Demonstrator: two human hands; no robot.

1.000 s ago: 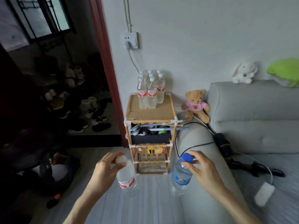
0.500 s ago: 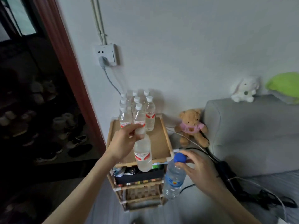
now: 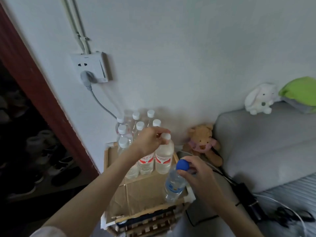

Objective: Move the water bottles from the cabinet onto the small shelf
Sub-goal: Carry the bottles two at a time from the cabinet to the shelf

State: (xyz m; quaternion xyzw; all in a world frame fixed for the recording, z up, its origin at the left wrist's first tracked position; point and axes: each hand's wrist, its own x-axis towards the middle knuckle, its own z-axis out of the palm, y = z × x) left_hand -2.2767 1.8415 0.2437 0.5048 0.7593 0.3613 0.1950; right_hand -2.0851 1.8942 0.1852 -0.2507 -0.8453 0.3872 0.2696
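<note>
The small wooden shelf stands against the wall with a cardboard sheet on its top. Several clear bottles with white caps and red labels crowd its back left. My left hand pinches the neck of a white-capped, red-labelled bottle, which stands upright at the right end of that group. My right hand grips a blue-capped, blue-labelled bottle by its top, over the shelf's front right corner. Whether that bottle touches the shelf top is unclear.
A brown teddy bear sits just right of the shelf beside a grey sofa. A white plush rabbit and green cushion lie on the sofa back. A wall socket with a plugged cable is above. Cables lie at right.
I have come much closer to the shelf. Both hands rose and moved forward, bringing the red-labelled bottle beside the group and the blue-capped bottle over the shelf's front right corner.
</note>
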